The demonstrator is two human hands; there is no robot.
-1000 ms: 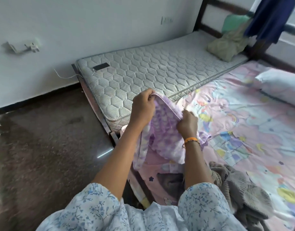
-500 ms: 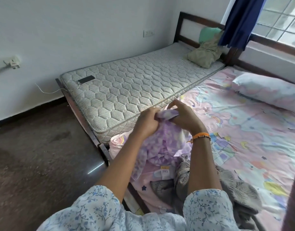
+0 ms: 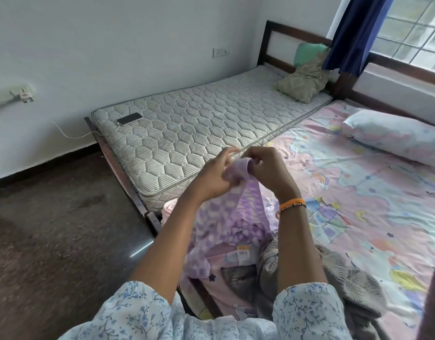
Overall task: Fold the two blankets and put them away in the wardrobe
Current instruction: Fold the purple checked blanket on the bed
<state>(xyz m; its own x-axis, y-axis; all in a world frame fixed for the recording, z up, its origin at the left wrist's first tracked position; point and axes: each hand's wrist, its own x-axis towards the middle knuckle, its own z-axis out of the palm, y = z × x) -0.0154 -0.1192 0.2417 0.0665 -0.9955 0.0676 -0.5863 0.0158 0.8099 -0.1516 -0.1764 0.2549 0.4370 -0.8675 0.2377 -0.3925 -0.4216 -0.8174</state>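
A purple blanket with white dots (image 3: 226, 224) hangs from my two hands over the near corner of the pink-sheeted bed (image 3: 373, 212). My left hand (image 3: 216, 175) and my right hand (image 3: 268, 168), which wears an orange band at the wrist, meet at the blanket's top edge and pinch it together. A second blanket, grey and brown (image 3: 334, 278), lies crumpled on the bed just below my right forearm. No wardrobe is in view.
A bare quilted mattress (image 3: 199, 128) on a dark frame lies to the left, with a phone (image 3: 129, 118) on a charging cable and a green pillow (image 3: 302, 82). A white pillow (image 3: 393, 136) rests at the bed's head. Brown floor (image 3: 52, 229) stretches left.
My hands, spread apart along the blanket's edge a second ago, have come together at its top. The view has tilted up, showing the window and headboards.
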